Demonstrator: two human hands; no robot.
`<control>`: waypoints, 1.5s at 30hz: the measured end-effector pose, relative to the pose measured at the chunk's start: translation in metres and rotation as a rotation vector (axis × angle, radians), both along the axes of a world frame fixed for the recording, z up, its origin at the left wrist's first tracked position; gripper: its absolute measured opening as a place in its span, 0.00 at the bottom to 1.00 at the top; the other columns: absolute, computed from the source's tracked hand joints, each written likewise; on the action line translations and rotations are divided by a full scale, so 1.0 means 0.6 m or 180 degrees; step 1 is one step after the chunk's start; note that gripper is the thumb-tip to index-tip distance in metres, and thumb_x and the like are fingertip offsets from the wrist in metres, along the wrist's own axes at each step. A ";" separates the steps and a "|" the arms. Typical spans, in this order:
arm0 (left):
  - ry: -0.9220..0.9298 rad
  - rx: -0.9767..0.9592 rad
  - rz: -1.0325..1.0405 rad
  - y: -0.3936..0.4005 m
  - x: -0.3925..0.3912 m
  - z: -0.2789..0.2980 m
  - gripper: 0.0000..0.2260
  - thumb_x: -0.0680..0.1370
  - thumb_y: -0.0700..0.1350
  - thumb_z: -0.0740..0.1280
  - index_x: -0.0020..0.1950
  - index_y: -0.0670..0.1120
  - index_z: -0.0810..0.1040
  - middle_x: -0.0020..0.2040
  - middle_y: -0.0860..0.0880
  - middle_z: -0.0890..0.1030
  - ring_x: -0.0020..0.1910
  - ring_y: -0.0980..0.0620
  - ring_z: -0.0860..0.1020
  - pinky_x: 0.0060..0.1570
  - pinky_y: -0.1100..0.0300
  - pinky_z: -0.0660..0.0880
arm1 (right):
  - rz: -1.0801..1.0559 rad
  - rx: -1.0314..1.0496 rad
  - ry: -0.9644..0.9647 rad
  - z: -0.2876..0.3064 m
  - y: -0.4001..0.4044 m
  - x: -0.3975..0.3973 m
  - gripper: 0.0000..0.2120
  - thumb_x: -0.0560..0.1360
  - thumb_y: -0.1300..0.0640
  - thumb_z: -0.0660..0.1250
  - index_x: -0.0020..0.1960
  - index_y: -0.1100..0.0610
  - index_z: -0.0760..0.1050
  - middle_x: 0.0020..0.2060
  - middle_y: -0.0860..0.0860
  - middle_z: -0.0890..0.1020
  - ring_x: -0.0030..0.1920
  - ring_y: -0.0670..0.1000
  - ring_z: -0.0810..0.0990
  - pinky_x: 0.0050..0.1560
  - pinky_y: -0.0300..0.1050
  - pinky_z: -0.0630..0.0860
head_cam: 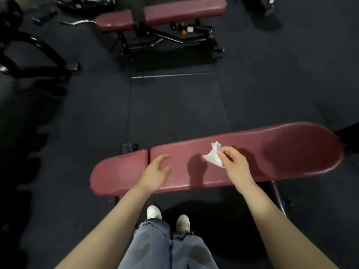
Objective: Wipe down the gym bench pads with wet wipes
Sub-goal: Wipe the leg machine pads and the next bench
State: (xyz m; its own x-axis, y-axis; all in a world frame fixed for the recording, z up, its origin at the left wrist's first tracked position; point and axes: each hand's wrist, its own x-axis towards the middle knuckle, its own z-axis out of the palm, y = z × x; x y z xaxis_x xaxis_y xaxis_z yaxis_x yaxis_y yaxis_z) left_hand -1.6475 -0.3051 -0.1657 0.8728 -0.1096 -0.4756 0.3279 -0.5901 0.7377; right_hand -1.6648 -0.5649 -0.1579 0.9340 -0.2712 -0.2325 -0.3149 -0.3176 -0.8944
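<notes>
Two maroon padded gym benches show, each split into a short seat pad and a long back pad. The near maroon vinyl bench (252,152) runs across the middle and right of the frame on a dark rubber tiled floor (174,105); its short seat pad (118,171) sits at the left end, parted from the long pad by a narrow gap. The second maroon bench (184,10) stands at the top centre on a black steel frame, well apart from the near one. Black machine tubing (38,53) fills the upper left. At the bottom centre are two white shoes (168,216) and faded blue jeans (167,249), just in front of the near bench.

One crumpled white wet wipe (213,155) hangs over the long pad at centre right, casting a shadow on the vinyl to its left. The right hand (233,162) pinches the wipe's right edge between thumb and curled fingertips, most of the wipe sticking out to the left and upward of them. The left hand (155,172) hovers over the pad near the gap, fingers loosely spread, holding nothing.
</notes>
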 end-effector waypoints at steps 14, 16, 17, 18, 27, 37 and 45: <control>-0.1092 -0.0953 0.0407 0.119 -0.081 0.153 0.01 0.77 0.45 0.70 0.46 0.50 0.80 0.46 0.55 0.82 0.50 0.56 0.79 0.53 0.58 0.75 | 0.0669 0.0451 -0.0163 0.147 0.282 -0.031 0.06 0.78 0.60 0.65 0.44 0.52 0.78 0.43 0.48 0.83 0.46 0.51 0.81 0.49 0.46 0.76; -0.1246 -0.0813 0.0415 0.158 -0.095 0.159 0.04 0.78 0.43 0.69 0.44 0.49 0.78 0.43 0.54 0.81 0.45 0.55 0.78 0.49 0.57 0.74 | 0.0626 0.0366 -0.0140 0.153 0.325 -0.044 0.06 0.78 0.59 0.65 0.43 0.53 0.77 0.40 0.48 0.82 0.42 0.48 0.79 0.45 0.42 0.75; -0.1254 -0.0807 0.0421 0.179 -0.101 0.161 0.05 0.78 0.43 0.68 0.43 0.49 0.78 0.41 0.55 0.80 0.42 0.55 0.77 0.47 0.57 0.74 | 0.0624 0.0254 -0.0126 0.155 0.346 -0.051 0.06 0.78 0.59 0.65 0.42 0.54 0.77 0.38 0.47 0.82 0.39 0.46 0.77 0.42 0.41 0.74; -0.1208 -0.0825 0.0427 0.201 -0.108 0.162 0.06 0.79 0.43 0.68 0.42 0.49 0.77 0.39 0.56 0.79 0.40 0.57 0.76 0.45 0.58 0.73 | 0.0628 0.0119 -0.0113 0.154 0.367 -0.059 0.07 0.78 0.59 0.65 0.41 0.53 0.76 0.37 0.46 0.81 0.37 0.45 0.76 0.40 0.40 0.73; -0.1028 -0.0939 0.0239 0.409 -0.152 0.183 0.06 0.81 0.43 0.65 0.44 0.44 0.75 0.32 0.60 0.71 0.33 0.60 0.68 0.36 0.67 0.66 | 0.1012 0.0015 -0.0265 0.153 0.550 -0.150 0.10 0.79 0.51 0.66 0.59 0.42 0.76 0.53 0.33 0.80 0.55 0.35 0.77 0.54 0.31 0.73; -0.1375 -0.0452 -0.0288 0.546 -0.143 0.161 0.10 0.77 0.42 0.69 0.43 0.58 0.76 0.63 0.64 0.71 0.67 0.64 0.66 0.64 0.71 0.60 | 0.1005 0.0091 0.0206 0.122 0.679 -0.148 0.05 0.78 0.55 0.67 0.44 0.51 0.80 0.35 0.48 0.82 0.36 0.49 0.78 0.42 0.46 0.76; -0.1538 -0.0076 -0.0542 0.589 -0.061 0.122 0.07 0.78 0.45 0.66 0.42 0.55 0.73 0.40 0.57 0.78 0.46 0.54 0.76 0.49 0.58 0.72 | 0.0651 -0.0080 0.0581 0.078 0.717 -0.063 0.12 0.75 0.52 0.69 0.39 0.60 0.77 0.29 0.49 0.76 0.33 0.49 0.74 0.40 0.49 0.77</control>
